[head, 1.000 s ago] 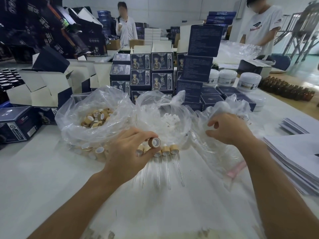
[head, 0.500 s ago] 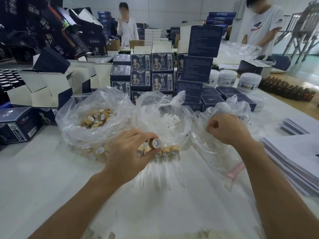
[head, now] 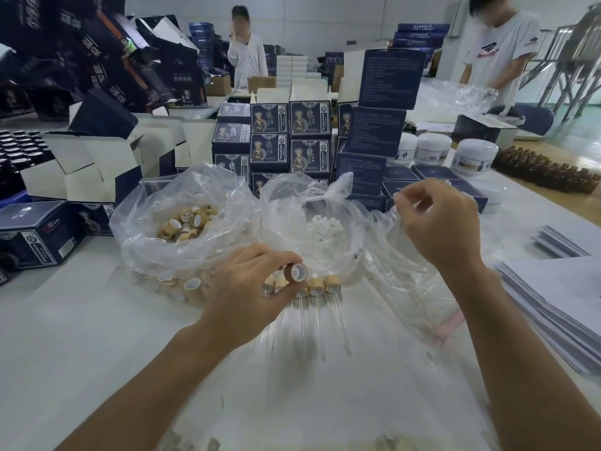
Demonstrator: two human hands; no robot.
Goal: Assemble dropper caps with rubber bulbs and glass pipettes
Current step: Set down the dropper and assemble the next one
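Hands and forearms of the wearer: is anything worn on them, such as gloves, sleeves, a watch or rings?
Nothing worn shows. The left hand and right hand are bare, without gloves, and no ring shows on the fingers in view. Both forearms are bare to the bottom edge of the picture: no sleeve, watch, bracelet or wristband appears. Anything worn above that lies out of view.

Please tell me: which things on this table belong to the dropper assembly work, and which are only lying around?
Belongs to the job:
- wooden cap held by the left hand
- bag of caps
- bag of white bulbs
- clear bag gripped by the right hand
- finished droppers

Just lying about:
- blue boxes
- white jars
- paper stack
- brown bottles
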